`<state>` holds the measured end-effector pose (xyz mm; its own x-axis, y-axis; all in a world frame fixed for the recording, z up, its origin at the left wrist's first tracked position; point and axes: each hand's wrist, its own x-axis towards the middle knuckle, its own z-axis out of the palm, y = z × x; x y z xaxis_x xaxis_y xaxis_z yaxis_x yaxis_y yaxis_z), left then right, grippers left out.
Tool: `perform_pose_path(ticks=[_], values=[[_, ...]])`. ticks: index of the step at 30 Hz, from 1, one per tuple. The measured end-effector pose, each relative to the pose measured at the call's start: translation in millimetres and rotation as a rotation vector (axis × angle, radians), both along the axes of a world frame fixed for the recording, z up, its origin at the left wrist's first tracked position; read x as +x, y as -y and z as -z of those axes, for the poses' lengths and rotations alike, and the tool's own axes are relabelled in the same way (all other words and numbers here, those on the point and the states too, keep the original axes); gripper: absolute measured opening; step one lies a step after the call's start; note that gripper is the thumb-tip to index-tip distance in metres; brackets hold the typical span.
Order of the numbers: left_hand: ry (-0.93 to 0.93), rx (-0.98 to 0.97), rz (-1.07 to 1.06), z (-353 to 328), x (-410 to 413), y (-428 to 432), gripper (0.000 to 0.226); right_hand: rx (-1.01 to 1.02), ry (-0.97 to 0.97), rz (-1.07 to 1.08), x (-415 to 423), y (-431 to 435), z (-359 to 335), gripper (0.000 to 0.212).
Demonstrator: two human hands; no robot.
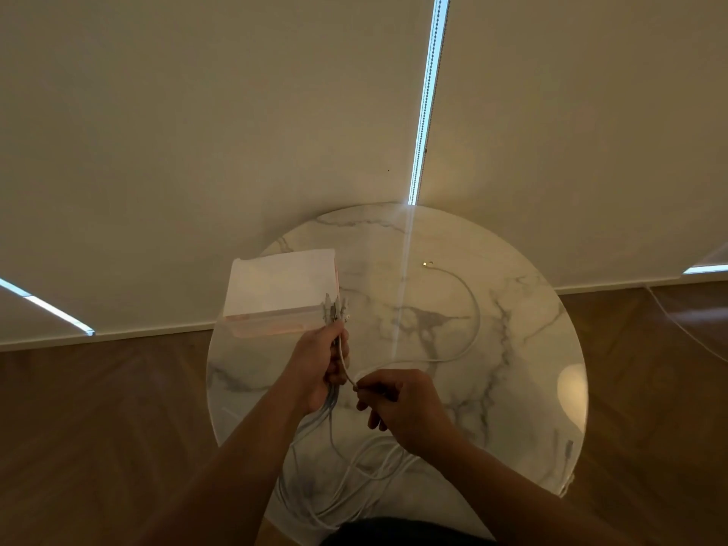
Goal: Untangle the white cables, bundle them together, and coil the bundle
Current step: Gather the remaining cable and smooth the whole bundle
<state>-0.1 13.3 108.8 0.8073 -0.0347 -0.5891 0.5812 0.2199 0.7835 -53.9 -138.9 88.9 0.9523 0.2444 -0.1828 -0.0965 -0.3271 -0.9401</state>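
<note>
Over table (512, 309), thin white cables (330, 411) bunched, plugs (335, 309) up

The left grip (319, 372) and the right grip (402, 407) are bare hands, uncovered from fingertips to wrists. Behind the left grip, the left forearm (244, 447) is uncovered all the way to the lower edge of the view. Behind the right grip, the right forearm (512, 478) is uncovered in the same way. Below both grips, between the two forearms, a strip of dark cloth (394, 533) shows. Which garment it belongs to cannot be told.
</note>
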Motion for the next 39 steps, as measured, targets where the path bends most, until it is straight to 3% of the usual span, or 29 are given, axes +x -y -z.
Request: perform_pose_path(ticks=[3,10,13,18,23,26,29,32,34,39], values=[[0.024,0.006,-0.008,2.0,0.1,1.8,0.034,-0.074,0.029,-0.057,-1.0,0.0,-5.4,0.008],[0.083,-0.100,-0.162,-10.2,9.3,-9.9,0.031,-0.381,0.188,-0.242,-3.2,4.1,-9.4,0.024],[0.133,-0.080,-0.212,-17.4,23.3,-29.4,0.035,-0.457,0.303,-0.317,6.1,12.0,-13.8,0.022],[0.193,0.030,-0.322,-38.2,47.9,-62.3,0.036,-0.766,0.376,-0.363,36.9,39.5,-38.0,0.035],[0.243,0.229,-0.456,-54.1,59.3,-104.4,0.034,-1.014,0.081,-0.358,60.6,104.3,-30.9,0.057],[0.235,0.269,-0.443,-53.1,60.2,-112.1,0.033,-0.885,-0.178,-0.427,61.0,133.2,-11.9,0.048],[0.225,0.274,-0.355,-51.5,57.1,-93.7,0.034,-0.999,-0.205,-0.546,56.7,133.9,1.4,0.031],[0.233,0.312,-0.265,-53.7,51.8,-68.9,0.033,-1.134,-0.188,-0.582,58.9,123.5,0.9,0.068],[0.250,0.332,-0.194,-54.8,47.7,-50.3,0.033,-1.031,-0.108,-0.521,64.8,105.8,-11.9,0.082],[0.287,0.289,0.016,-71.6,33.4,5.0,0.034,-0.482,0.018,-0.482,70.3,24.2,-47.2,0.093]])
